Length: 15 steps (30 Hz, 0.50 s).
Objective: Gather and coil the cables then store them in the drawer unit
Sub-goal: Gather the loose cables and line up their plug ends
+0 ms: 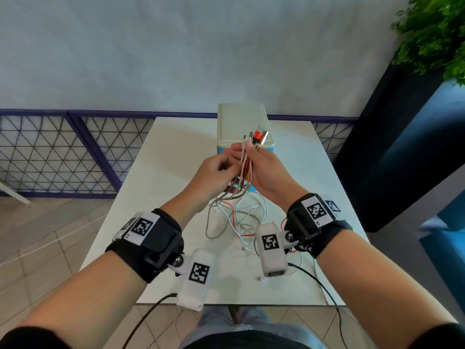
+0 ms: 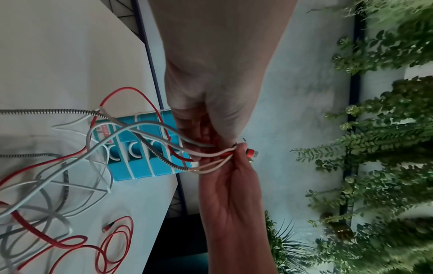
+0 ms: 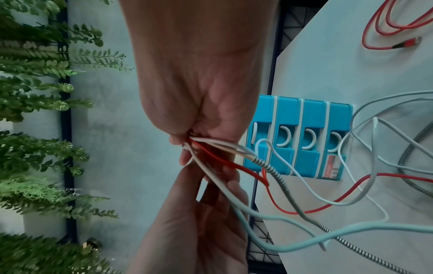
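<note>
Both hands are raised over the white table, just in front of the drawer unit, which has a cream top and blue drawers. My right hand grips a bundle of cables in white, red and braided grey, with the plug ends sticking up above the thumb. My left hand pinches the same bundle just below, fingers curled on the strands. The rest of the cables hangs down into a loose tangle on the table. All drawers look closed.
Loops of red cable lie on the table to the right of the tangle. A blue mesh fence runs behind the table. A dark planter with green plants stands to the right.
</note>
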Tool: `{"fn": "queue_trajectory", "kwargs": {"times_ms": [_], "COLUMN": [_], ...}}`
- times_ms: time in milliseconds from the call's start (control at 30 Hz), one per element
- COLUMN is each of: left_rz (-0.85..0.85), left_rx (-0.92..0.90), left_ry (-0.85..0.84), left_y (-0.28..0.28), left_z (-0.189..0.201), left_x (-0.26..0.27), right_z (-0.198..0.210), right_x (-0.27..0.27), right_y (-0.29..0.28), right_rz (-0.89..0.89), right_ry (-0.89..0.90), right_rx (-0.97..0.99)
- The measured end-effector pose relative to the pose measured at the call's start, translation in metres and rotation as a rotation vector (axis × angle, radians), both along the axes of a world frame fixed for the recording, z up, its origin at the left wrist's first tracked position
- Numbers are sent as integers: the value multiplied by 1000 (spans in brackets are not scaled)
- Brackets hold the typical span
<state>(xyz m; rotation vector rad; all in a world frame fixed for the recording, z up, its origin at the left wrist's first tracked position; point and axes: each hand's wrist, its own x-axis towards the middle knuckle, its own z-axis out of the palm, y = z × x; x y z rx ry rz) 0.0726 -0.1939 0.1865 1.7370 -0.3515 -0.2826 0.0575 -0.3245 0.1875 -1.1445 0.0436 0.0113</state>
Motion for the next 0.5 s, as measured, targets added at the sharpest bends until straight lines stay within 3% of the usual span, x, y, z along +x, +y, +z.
{"fn": "queue_trajectory", "kwargs": {"times_ms": [200,333,500], "left_rz": [-1,-147,-188], "left_rx": [59,182,2], "left_ry": [-41,-39,55], "left_y": [-5,-10,-14], "left_z": [3,3,-1], "left_x": [-7,-9,-6], "right_z": [-9,-12,0], "right_x": [2,1,-6], "right_y": [-1,4,4], "right_rz": [-32,-48,-10], "right_ry": [7,4,36], "right_rx": [-281,-338,-380]}}
